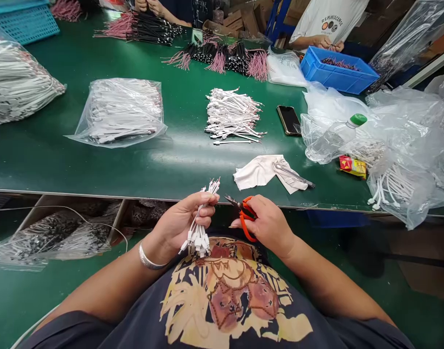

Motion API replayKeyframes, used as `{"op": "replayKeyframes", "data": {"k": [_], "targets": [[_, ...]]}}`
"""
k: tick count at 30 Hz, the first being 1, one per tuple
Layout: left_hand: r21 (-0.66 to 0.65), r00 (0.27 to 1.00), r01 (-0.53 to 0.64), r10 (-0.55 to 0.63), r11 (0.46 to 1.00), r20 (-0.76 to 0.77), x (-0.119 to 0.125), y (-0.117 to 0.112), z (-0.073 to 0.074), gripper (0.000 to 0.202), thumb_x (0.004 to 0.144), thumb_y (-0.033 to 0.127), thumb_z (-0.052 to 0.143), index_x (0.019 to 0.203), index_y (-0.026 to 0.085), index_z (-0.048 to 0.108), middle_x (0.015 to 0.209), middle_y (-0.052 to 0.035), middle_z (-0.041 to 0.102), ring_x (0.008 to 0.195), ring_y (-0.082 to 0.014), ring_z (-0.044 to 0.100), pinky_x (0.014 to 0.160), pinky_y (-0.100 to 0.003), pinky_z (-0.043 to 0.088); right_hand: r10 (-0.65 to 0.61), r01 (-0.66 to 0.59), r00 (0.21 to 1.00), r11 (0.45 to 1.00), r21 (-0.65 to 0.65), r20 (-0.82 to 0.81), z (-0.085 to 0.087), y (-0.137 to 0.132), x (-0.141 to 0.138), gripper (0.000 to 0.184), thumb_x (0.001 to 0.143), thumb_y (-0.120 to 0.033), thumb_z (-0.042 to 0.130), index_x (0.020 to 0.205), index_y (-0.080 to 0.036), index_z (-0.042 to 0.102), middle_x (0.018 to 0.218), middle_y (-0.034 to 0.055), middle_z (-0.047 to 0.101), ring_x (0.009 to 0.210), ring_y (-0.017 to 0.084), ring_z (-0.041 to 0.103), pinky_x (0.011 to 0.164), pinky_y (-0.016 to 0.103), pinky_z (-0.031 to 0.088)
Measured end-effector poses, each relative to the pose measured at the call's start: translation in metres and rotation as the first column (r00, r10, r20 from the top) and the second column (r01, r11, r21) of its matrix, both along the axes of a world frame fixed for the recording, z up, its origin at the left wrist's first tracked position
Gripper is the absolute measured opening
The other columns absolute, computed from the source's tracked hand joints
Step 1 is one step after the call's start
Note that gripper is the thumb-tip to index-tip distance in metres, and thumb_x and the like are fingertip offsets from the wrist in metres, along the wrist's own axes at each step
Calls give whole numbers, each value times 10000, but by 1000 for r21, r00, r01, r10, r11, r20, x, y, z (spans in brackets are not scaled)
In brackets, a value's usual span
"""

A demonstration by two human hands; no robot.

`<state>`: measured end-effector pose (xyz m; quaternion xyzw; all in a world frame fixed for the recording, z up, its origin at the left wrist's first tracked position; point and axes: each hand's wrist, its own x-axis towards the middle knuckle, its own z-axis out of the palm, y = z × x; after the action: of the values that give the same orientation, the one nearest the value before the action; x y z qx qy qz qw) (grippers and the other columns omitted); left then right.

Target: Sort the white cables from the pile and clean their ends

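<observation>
My left hand (183,220) is closed round a bundle of short white cables (201,224), held upright just below the near edge of the green table (134,165); wire ends stick up, plugs hang down. My right hand (267,224) grips orange-handled scissors (244,213), their blades pointing left toward the bundle, a little apart from it. A loose pile of the same white cables (232,116) lies on the table ahead.
A white cloth (260,172) with metal tweezers (293,175) lies near the edge. Bagged white cables (122,111) sit left, a phone (289,119), plastic bottle (333,138) and more bags right. Other people work across the table by a blue bin (336,72).
</observation>
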<state>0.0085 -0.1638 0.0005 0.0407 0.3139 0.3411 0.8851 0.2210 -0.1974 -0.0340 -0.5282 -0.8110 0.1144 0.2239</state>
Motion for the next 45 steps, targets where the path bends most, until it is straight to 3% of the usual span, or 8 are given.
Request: {"op": "replayKeyframes", "data": {"k": [7,32,45], "targets": [[12,1000,-5,5,1000,-3,2,-3,-1,140,803,20,476,755,24,607,587,-8,491,437,-8,402,346,-79,313,-5,3,999,997,71,38,0,4,1,262,825,-428,588,825,-171,534,782,59,566,754,203,512,698,318,426],[-29,999,33,-32,999,34,1,-7,-3,123,788,22,486,751,27,602,607,-11,496,433,-5,394,340,-80,323,66,-66,997,998,11,-49,-5,6,-1,260,827,-433,588,824,-178,534,773,58,557,732,194,494,676,312,417],[-27,999,33,-32,999,18,1,-6,-2,87,765,16,515,748,53,591,645,-16,521,439,-5,407,340,-80,339,60,-61,992,998,-5,-111,-5,7,-7,348,811,-504,583,681,-202,469,663,16,496,633,154,451,587,275,352]]}}
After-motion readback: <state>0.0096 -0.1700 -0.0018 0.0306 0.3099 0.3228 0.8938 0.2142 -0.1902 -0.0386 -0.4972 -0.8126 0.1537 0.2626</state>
